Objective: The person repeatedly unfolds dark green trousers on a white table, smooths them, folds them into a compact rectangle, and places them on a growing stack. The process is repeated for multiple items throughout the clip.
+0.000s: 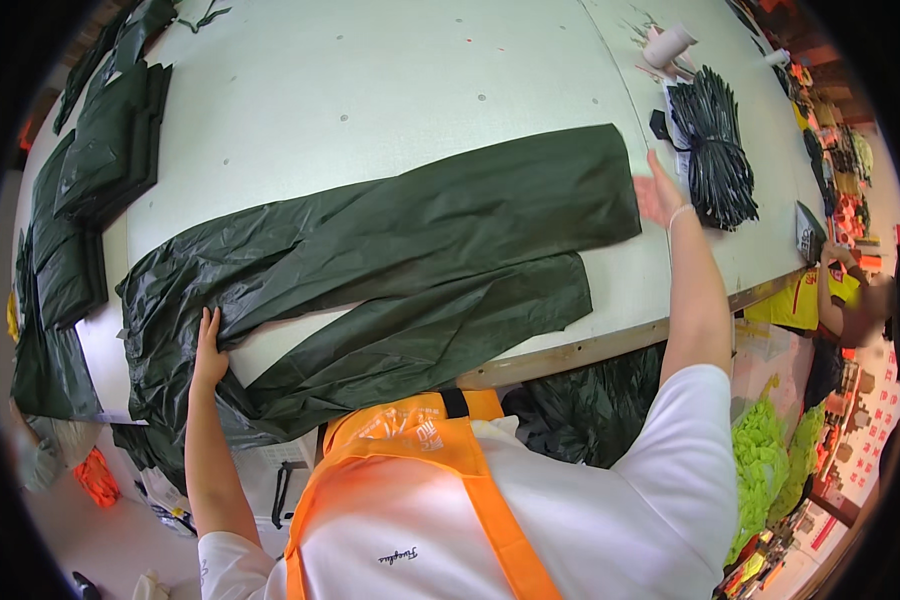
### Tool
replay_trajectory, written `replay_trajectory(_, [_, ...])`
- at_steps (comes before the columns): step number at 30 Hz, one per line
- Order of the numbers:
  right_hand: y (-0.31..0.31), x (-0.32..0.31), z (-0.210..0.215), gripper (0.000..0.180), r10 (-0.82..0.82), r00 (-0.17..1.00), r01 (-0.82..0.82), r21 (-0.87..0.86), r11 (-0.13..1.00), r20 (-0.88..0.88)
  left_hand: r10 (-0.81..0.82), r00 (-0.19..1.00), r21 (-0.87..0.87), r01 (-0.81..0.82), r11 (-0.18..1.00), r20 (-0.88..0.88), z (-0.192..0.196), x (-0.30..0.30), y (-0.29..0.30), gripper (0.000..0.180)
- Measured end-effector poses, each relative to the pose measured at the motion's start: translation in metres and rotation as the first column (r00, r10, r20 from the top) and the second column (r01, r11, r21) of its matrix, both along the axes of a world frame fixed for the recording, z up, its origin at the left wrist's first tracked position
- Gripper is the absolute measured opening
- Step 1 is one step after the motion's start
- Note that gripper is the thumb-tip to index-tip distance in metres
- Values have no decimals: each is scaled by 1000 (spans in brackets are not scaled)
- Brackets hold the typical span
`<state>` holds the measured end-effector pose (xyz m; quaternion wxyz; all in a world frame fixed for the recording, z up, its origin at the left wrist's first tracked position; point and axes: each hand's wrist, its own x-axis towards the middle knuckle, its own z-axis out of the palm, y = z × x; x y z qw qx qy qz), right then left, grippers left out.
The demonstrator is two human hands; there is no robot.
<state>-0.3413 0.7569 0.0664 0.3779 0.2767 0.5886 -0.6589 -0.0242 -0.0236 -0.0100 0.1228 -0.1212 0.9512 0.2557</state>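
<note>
Pressing flat at the waist end, the left hand [209,350] lies open-fingered on the dark green trousers [390,260] spread across the white table [370,90] — gripping nothing. Farther out, the right hand [658,195] hovers open at the leg hem, beside a bundle of black cords [715,150].

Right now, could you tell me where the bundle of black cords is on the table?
In the head view, the bundle of black cords lies on the white table at upper right, just beyond the right hand.
</note>
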Motion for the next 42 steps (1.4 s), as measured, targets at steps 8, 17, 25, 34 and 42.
replay_trajectory(8, [-7, -28, 25, 41, 956, 291, -348, 927, 141, -36, 16, 1000, 32, -16, 999, 1, -17, -1, -17, 95])
replay_trajectory(17, [48, -38, 17, 17, 908, 385, 117, 968, -222, 161, 82, 972, -144, -115, 983, -220, -10, -26, 30, 85])
replay_trajectory(25, [-53, -47, 169, 30, 207, 308, 302, 302, 904, -928, 330, 936, -277, -287, 917, 120, -30, -23, 11, 86])
replay_trajectory(34, [49, 45, -28, 35, 162, 706, 437, 604, 666, -689, 342, 887, 139, -313, 939, -312, 13, -4, 3, 68])
replay_trajectory(42, [32, 229, -95, 23, 234, 875, 82, 608, 790, -423, 921, -365, 513, -769, -382, 138, -34, 203, -63, 75])
